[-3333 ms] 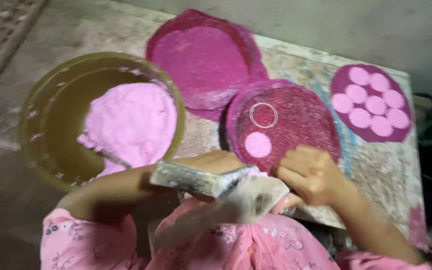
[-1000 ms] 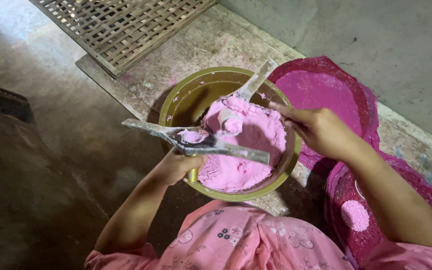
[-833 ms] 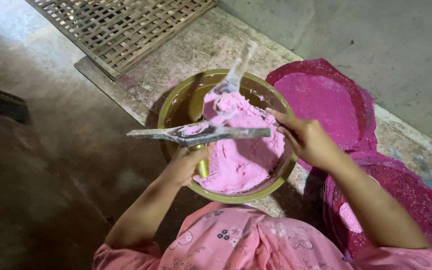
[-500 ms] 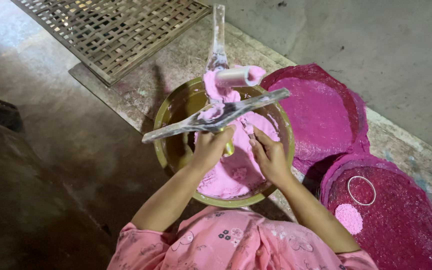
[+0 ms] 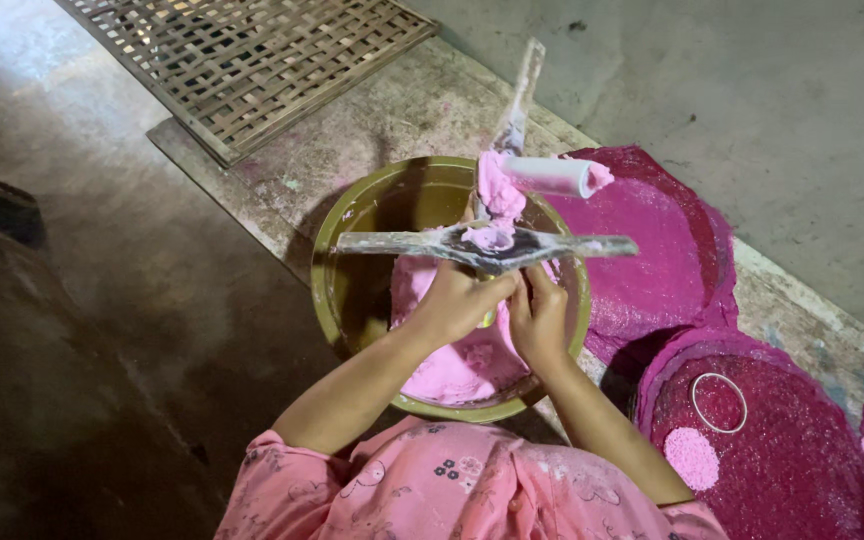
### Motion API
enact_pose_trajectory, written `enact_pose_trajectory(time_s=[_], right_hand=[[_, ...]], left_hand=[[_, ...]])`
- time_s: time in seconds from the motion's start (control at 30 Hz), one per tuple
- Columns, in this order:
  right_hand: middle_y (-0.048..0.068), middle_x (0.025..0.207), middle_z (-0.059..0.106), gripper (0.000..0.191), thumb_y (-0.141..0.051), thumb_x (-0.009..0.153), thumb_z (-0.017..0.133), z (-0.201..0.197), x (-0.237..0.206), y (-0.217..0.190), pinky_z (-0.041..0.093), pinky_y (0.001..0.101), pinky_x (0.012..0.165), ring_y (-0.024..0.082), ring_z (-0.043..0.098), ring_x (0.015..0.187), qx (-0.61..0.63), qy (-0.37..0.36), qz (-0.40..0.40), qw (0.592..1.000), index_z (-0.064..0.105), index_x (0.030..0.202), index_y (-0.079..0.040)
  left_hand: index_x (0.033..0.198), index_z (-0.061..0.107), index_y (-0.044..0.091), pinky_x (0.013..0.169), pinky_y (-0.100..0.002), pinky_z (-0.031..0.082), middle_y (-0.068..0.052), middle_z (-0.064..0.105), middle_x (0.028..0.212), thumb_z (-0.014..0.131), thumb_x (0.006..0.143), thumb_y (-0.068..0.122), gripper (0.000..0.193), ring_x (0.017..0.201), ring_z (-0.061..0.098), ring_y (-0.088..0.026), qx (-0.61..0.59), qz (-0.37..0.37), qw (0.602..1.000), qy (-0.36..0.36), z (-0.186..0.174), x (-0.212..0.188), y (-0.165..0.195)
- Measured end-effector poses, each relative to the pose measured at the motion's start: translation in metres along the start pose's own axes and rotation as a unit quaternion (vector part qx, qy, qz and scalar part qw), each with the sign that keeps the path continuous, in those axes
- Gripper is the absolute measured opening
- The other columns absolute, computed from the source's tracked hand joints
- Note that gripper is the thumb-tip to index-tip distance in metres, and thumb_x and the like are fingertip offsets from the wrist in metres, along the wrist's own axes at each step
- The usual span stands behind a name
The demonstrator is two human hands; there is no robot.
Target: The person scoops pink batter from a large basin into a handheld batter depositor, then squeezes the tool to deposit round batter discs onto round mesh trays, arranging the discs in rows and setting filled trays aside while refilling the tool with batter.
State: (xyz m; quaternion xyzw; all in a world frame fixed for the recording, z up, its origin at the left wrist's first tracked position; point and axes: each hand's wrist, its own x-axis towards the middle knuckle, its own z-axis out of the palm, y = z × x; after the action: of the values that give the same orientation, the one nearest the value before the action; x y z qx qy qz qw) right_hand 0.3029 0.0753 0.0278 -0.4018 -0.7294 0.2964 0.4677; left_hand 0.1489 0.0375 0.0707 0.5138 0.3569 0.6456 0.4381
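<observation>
Both hands grip a grey metal cross-shaped press tool (image 5: 472, 243) above an olive-green bowl (image 5: 337, 290). My left hand (image 5: 452, 300) and my right hand (image 5: 540, 315) meet side by side under the tool's middle. One arm of the tool points up and away from me (image 5: 517, 95). Pink dough (image 5: 497, 195) clings to the tool's centre, and a white tube (image 5: 552, 175) sticks out to the right there. More pink dough (image 5: 452, 360) lies in the bowl below my hands.
A magenta round mat (image 5: 652, 260) lies right of the bowl. Another mat (image 5: 782, 470) at the lower right carries a metal ring (image 5: 719, 402) and a pink disc (image 5: 692, 458). A woven bamboo tray (image 5: 242, 60) lies at the top left.
My right hand has come from the bowl's right rim to the tool's middle, beside the left hand. The tool has swung upright, lifting pink dough out of the bowl.
</observation>
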Motion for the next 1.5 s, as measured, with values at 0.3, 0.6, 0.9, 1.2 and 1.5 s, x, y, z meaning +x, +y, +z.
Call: enact_pose_trajectory(time_s=[0.3, 0.6, 0.9, 1.2, 1.5], right_hand=[[0.005, 0.063, 0.057, 0.034, -0.013, 0.101, 0.063, -0.036, 0.008, 0.001, 0.040, 0.0307, 0.048, 0.011, 0.049, 0.054, -0.065, -0.171, 0.089, 0.979, 0.064, 0.134, -0.005], [0.007, 0.072, 0.073, 0.031, -0.022, 0.095, 0.062, -0.114, 0.059, -0.085, 0.053, 0.0338, 0.048, 0.017, 0.065, 0.053, -0.215, -0.361, -0.101, 0.902, 0.072, 0.123, -0.015], [0.011, 0.085, 0.068, 0.044, -0.014, 0.088, 0.056, -0.062, 0.030, -0.148, 0.057, 0.0416, 0.058, 0.029, 0.072, 0.071, -0.467, -0.380, -0.276, 0.749, 0.060, 0.132, -0.010], [0.020, 0.109, 0.058, 0.076, 0.012, 0.079, 0.057, -0.040, 0.021, -0.148, 0.054, 0.0433, 0.077, 0.037, 0.065, 0.089, -0.169, -0.235, -0.175, 0.941, 0.049, 0.151, -0.008], [0.012, 0.083, 0.061, 0.067, 0.012, 0.087, 0.053, -0.071, -0.010, -0.064, 0.054, 0.0364, 0.065, 0.020, 0.062, 0.068, -0.104, -0.299, 0.006, 0.948, 0.054, 0.150, -0.014]], left_hand=[[0.152, 0.040, 0.009, 0.057, -0.034, 0.053, -0.007, 0.063, 0.088, 0.066, 0.090, 0.010, 0.067, 0.069, 0.060, -0.015, 0.067, -0.180, 0.980, 0.051, -0.044, 0.001, 0.022], [0.158, 0.039, 0.009, 0.063, -0.040, 0.056, -0.013, 0.066, 0.110, 0.077, 0.097, 0.028, 0.074, 0.080, 0.070, -0.029, 0.624, 0.099, 0.774, 0.025, -0.086, -0.015, 0.050], [0.151, 0.047, 0.014, 0.095, -0.050, 0.052, -0.020, 0.061, 0.134, 0.072, 0.086, 0.031, 0.072, 0.115, 0.063, -0.043, 0.528, 0.102, 0.843, -0.025, -0.063, -0.030, 0.031], [0.120, 0.065, 0.003, 0.093, -0.043, 0.054, -0.019, 0.066, 0.117, 0.076, 0.088, 0.022, 0.039, 0.106, 0.067, -0.034, 0.383, 0.076, 0.909, 0.144, -0.070, -0.037, 0.010], [0.116, 0.067, 0.005, 0.096, -0.043, 0.055, -0.018, 0.067, 0.118, 0.071, 0.097, 0.021, 0.025, 0.106, 0.067, -0.033, 0.416, 0.064, 0.887, 0.192, -0.101, -0.029, 0.015]])
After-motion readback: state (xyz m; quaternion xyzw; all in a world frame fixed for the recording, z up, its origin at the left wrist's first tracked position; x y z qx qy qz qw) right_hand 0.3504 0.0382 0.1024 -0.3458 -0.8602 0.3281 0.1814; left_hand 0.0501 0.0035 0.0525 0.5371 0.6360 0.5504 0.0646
